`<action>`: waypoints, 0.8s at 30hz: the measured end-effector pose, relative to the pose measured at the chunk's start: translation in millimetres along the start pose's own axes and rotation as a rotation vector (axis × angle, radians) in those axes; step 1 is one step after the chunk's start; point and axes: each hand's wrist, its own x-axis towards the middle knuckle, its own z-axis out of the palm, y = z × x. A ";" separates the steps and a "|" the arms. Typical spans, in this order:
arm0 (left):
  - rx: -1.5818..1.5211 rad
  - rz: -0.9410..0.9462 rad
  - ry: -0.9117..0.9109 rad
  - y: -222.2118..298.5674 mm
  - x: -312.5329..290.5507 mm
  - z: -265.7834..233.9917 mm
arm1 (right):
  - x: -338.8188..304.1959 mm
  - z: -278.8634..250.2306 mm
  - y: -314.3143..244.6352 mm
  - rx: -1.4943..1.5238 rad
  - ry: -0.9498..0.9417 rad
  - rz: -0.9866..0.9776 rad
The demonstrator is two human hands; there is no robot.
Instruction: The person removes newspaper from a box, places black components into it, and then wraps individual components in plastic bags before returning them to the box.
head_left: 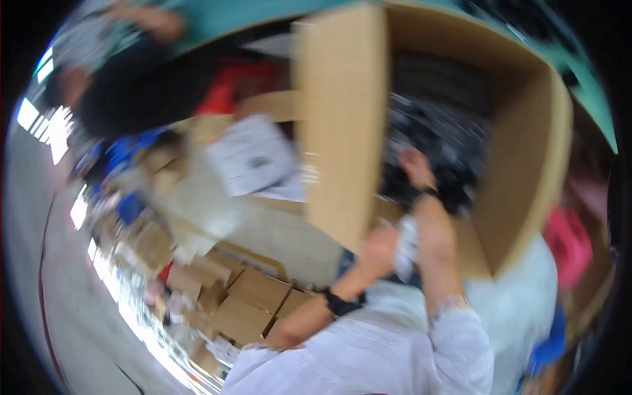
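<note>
A large open cardboard box (342,125) stands in front of me, tilted in the picture. Inside it lie several dark items in shiny clear plastic wrap (434,135). My right hand (416,170) reaches over the near side into the box, just above the dark items; its fingers are smeared by motion. At the box's near edge, my left hand (380,251) is closed, with a crumpled whitish piece of plastic (406,247) at its fingers, beside my right forearm. What exactly the plastic is stays blurred.
White printed sheets (253,155) lie left of the box. Stacked brown cartons (253,293) stand at the lower left. A red thing (230,85) is behind the sheets, a pink one (567,247) at the right. Another person's arm (155,23) shows at the upper left.
</note>
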 end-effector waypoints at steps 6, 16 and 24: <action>-0.120 0.119 -0.078 64.9 32.0 -8.1 | 126.3 -161.3 231.6 1.448 0.055 0.371; -0.069 0.063 -0.156 48.7 28.2 -16.6 | 96.9 -69.2 178.3 1.140 0.291 0.650; -0.053 0.067 -0.160 49.0 26.8 -12.7 | 50.4 -70.4 38.4 0.946 0.389 0.809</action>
